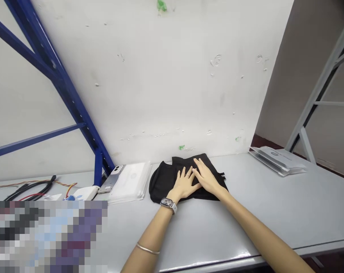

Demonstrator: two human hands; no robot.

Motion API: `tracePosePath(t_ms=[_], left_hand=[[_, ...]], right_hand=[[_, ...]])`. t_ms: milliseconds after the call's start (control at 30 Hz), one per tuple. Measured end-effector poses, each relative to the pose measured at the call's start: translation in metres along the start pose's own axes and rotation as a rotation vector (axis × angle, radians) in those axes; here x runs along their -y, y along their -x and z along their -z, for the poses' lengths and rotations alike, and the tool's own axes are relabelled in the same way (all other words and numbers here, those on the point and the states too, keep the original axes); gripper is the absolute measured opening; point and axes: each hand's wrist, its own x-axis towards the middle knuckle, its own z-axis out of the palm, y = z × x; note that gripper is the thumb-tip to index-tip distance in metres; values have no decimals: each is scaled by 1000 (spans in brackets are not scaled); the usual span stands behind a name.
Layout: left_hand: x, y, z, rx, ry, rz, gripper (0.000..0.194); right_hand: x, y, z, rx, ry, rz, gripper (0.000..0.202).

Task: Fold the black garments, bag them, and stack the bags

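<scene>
A folded black cloth item [163, 181] lies on the grey table [206, 231] near the wall, with a rounded part at its left and a small strap end at its right. My left hand [186, 184], with a watch at the wrist and a bangle on the forearm, rests flat on the middle of the cloth, fingers spread. Just to its right, my right hand [205, 176] also lies on the cloth, fingers stretched out. The hands meet or overlap slightly at the fingertips and thumb. Neither hand grips anything.
Left of the cloth are a stack of clear plastic bags [130, 182] and a phone [111, 179]. Black cables [38, 191] and a white device [85, 193] lie farther left, by a blue metal frame [72, 100]. More packets [278, 159] sit at the back right.
</scene>
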Motion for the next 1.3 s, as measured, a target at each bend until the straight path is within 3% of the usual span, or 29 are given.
tracePosePath(t_ms=[100,167,267,333,467,600,767,1033,1167,1300], left_hand=[[11,7,16,-18,141,-1,57],[28,16,34,-132,173,63,47],[61,37,61,-381,56,260,34],[83,53,73,-477,-70,467,32],[106,74,80,-440,-180,727,26],[113,79,78,-354,-206,836,18],[122,84,80,-351,-207,826,21],[130,93,89,-339,-180,808,21],[110,84,94,-431,-171,685,22],[72,63,77,-533,12,395,15]], right_hand=[[12,-5,0,59,-38,1,64],[19,-8,-2,105,-42,8,66],[29,-8,-9,216,46,76,75],[33,-6,-16,304,160,100,88],[32,-2,-26,417,317,103,111],[25,1,-28,396,332,160,111],[22,5,-27,359,343,229,93],[21,4,-28,397,311,198,95],[23,4,-33,360,323,186,73],[25,4,-37,292,218,93,58]])
